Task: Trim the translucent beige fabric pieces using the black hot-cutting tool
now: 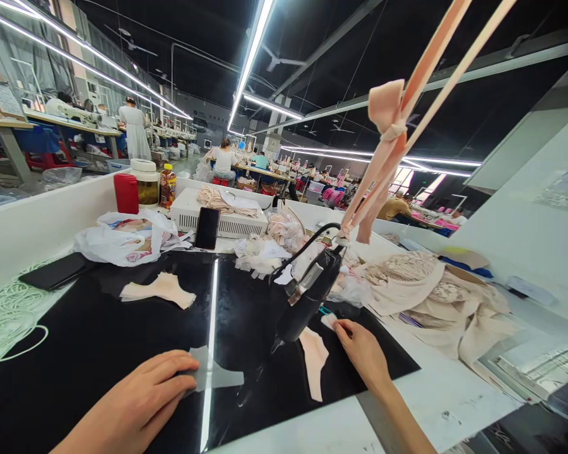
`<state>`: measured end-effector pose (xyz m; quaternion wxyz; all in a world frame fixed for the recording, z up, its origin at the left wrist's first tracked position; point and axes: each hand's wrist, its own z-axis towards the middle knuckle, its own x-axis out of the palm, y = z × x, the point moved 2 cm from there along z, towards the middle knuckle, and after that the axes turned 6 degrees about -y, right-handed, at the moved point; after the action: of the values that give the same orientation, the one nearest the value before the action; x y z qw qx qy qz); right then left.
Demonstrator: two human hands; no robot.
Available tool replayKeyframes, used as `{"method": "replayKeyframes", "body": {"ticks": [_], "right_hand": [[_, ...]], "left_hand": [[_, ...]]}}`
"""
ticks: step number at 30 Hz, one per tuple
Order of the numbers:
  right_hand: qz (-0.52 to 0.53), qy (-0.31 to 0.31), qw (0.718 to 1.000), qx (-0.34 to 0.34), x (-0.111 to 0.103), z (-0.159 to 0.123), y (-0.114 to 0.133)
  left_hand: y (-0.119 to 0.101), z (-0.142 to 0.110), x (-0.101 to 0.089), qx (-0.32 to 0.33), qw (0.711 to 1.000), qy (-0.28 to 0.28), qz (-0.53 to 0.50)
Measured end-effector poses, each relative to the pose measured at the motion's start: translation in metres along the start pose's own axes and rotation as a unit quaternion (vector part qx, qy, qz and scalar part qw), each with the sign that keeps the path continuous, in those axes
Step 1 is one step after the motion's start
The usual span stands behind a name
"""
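Left hand (pixel 139 394) open, fingers apparently steadying sheer piece (pixel 224 377) | right hand (pixel 366 356) pinches white wad (pixel 329 321) | dark tool (pixel 307 299) hangs from straps (pixel 381 151), presumably for reach

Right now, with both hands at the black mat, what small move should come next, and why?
Probably ease the white scrap left toward the sheer piece, skirting the tool's tip: the right hand has the scrap at its fingertips, the left hand steadies the sheer piece, and the tool hangs between them.
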<state>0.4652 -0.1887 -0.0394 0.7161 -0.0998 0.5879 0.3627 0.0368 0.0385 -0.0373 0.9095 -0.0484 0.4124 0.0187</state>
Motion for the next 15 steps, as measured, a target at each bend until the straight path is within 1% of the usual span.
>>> {"method": "replayKeyframes", "body": {"ticks": [5, 8, 13, 15], "right_hand": [[0.018, -0.006, 1.000, 0.004, 0.005, 0.002, -0.005], [0.036, -0.018, 0.999, 0.012, 0.009, 0.006, -0.011], [0.056, -0.048, 0.997, 0.032, 0.014, 0.012, -0.029], [0.053, -0.057, 0.997, 0.029, 0.013, 0.012, -0.034]], "left_hand": [[0.002, -0.007, 0.004, -0.011, 1.000, -0.007, -0.017], [0.004, -0.009, 0.005, -0.012, 1.000, -0.009, -0.013], [0.004, -0.004, 0.002, 0.014, 1.000, 0.007, -0.002], [0.003, -0.001, 0.000, 0.010, 1.000, 0.005, 0.002]]}}
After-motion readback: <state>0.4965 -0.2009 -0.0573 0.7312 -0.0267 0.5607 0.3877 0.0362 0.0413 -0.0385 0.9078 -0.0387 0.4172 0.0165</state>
